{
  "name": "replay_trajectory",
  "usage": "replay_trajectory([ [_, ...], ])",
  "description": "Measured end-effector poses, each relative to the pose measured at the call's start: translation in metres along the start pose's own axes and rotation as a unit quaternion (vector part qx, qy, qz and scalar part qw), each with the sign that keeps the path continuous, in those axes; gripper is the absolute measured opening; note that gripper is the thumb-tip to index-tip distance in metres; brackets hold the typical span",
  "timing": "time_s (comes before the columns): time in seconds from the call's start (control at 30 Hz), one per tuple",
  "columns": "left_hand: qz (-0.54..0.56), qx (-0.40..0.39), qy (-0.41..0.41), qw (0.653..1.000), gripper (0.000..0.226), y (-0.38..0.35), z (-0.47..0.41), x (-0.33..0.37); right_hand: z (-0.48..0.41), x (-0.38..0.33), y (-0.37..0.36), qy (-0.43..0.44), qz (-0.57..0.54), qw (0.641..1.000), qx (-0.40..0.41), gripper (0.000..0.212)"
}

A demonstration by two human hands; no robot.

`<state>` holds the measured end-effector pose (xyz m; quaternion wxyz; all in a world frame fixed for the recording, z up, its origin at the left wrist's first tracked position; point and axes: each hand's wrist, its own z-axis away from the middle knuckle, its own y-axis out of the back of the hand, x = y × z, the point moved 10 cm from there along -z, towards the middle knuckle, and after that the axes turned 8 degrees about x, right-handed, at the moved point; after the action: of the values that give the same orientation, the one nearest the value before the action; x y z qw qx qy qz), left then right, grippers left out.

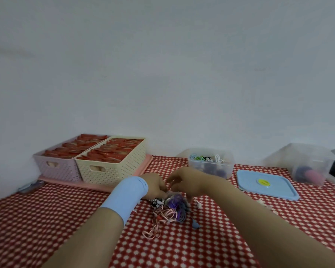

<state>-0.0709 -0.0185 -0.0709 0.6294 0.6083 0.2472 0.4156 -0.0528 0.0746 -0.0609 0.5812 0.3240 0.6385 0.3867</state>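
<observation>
A tangled heap of hair ties lies on the red tablecloth with white dots: purple ones on top, thin pink loops trailing toward me, a black-and-white one at its left. My left hand, with a light blue band round the wrist, has its fingers curled down into the heap's left top. My right hand reaches in from the right, fingers bent and pinching at the same small pale piece at the heap's top. What exactly sits between the fingertips is too small to make out.
Cream basket and lilac basket, both full of red packets, stand on a pink tray at back left. A clear tub of hair ties sits behind my hands, its blue lid beside it. Another clear tub is far right.
</observation>
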Motion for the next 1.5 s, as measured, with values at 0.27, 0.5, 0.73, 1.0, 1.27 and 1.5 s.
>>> replay_trajectory([
  [0.27,0.146,0.16,0.002,0.976,0.004,0.029,0.017,-0.013,0.0,-0.01,0.01,0.011,-0.024,0.998,0.052,0.021],
  [0.5,0.282,0.275,-0.026,0.919,0.018,0.079,0.03,-0.007,0.011,-0.002,0.043,-0.039,-0.245,0.962,0.116,0.036],
  [0.73,0.376,0.309,-0.033,0.873,0.01,0.1,0.029,0.017,0.035,0.01,0.062,-0.024,-0.346,0.933,0.099,0.033],
  [1.0,0.25,0.249,-0.033,0.935,0.016,0.065,-0.001,0.088,0.095,0.07,0.087,-0.102,-0.312,0.942,0.068,0.027],
  [1.27,0.109,0.128,-0.028,0.985,0.027,-0.005,-0.029,0.145,0.13,0.138,0.079,-0.156,-0.136,0.977,0.043,0.016],
  [1.5,-0.046,0.13,-0.006,0.99,0.03,-0.018,-0.044,0.14,0.142,0.162,0.112,-0.118,-0.161,0.959,0.203,0.021],
])
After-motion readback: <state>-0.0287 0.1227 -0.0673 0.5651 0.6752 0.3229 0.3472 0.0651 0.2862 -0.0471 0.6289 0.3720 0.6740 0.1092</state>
